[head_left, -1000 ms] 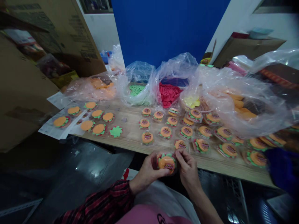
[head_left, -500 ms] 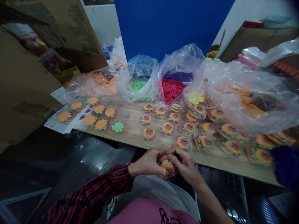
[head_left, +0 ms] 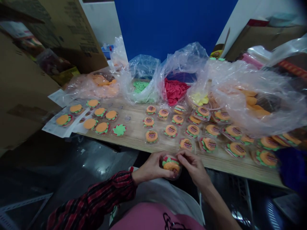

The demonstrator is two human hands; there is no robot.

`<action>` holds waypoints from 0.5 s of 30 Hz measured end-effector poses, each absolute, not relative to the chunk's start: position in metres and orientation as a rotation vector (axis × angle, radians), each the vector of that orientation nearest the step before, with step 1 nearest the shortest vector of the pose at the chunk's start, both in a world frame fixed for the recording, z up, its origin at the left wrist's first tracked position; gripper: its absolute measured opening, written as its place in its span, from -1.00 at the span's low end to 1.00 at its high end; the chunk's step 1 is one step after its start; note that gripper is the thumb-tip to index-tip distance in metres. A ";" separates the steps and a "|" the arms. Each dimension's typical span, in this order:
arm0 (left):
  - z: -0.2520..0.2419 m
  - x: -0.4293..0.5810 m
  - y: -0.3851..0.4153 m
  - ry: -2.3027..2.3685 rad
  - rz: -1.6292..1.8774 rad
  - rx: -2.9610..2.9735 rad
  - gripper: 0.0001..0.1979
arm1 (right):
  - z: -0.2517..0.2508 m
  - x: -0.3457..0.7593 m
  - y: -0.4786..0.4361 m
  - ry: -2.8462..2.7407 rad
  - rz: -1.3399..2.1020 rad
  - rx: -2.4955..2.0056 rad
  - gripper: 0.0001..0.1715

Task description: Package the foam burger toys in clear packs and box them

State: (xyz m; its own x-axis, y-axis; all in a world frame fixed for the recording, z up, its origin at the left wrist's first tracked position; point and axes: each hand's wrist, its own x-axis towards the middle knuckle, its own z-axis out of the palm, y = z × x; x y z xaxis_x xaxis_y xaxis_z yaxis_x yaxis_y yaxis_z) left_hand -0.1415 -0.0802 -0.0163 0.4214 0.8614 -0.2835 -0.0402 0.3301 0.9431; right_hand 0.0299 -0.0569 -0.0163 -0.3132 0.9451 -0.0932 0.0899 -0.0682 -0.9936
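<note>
A toy burger in a clear plastic case (head_left: pixel 171 166) is held in front of my body, just off the table's front edge. It shows an orange bun, green lettuce and some red, and sits tilted. My left hand (head_left: pixel 153 166) wraps round the case from the left, thumb below and fingers above. My right hand (head_left: pixel 193 163) pinches the case's upper right edge between thumb and fingertips. Nearest on the table is another cased burger with a printed label (head_left: pixel 186 144).
Several labelled cased burgers (head_left: pixel 171 131) stand on the table's right half, several unlabelled ones (head_left: pixel 102 127) on the left. Behind them are bags of green pieces (head_left: pixel 141 87), red pieces (head_left: pixel 175 91) and orange buns (head_left: pixel 254 102). A cardboard box (head_left: pixel 24 86) stands at left.
My right hand has shifted slightly right along the case, so more of the case's top now shows. The left hand keeps its hold. The view has moved a little.
</note>
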 end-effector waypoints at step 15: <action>-0.012 -0.137 -0.073 0.882 0.477 1.277 -0.68 | -0.012 0.023 -0.072 -1.812 1.263 -1.100 -0.79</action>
